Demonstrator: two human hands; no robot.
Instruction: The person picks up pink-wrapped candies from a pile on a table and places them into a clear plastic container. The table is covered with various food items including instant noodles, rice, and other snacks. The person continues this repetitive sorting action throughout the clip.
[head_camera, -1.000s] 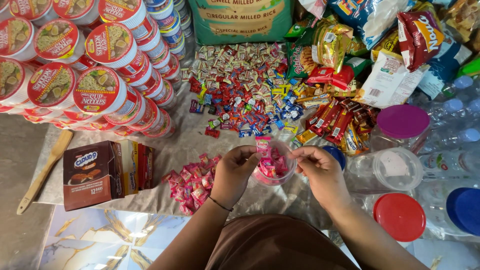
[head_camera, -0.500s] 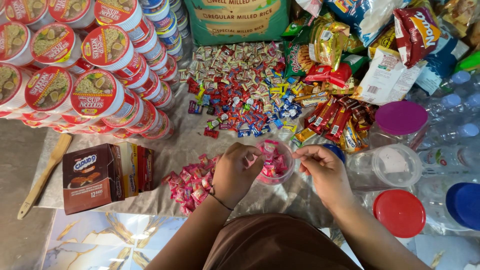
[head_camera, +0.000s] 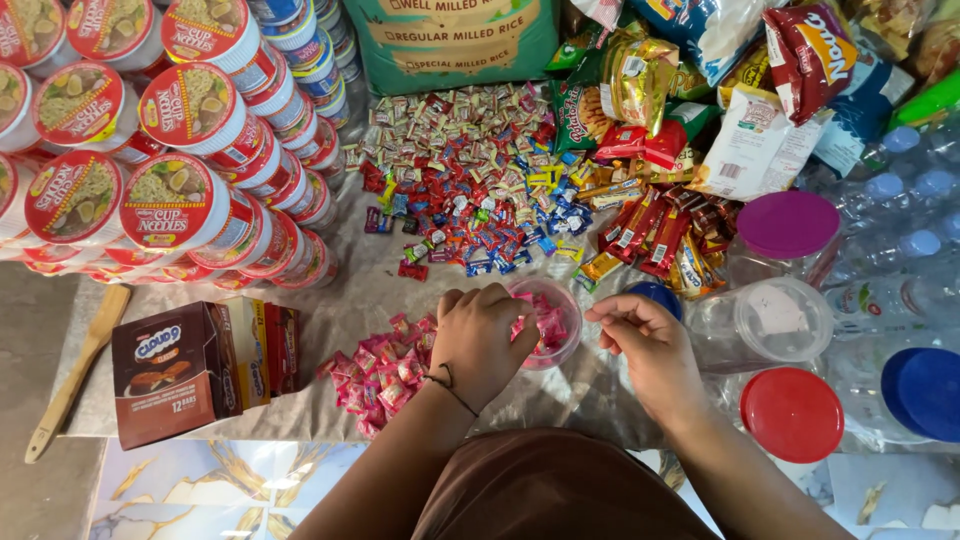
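A heap of crinkly pink candies lies near the worktop's front edge. The left hand, fingers curled, grips the round clear jar holding pink candies; beside it, the right hand pinches loosely, contents unclear.

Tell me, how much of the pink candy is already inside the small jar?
Done: the clear jar holds several pink candies. In hand: the left hand rests on the jar's rim, and the right hand is beside it, fingers pinched. Left: a pile of pink candies lies on the cloth.
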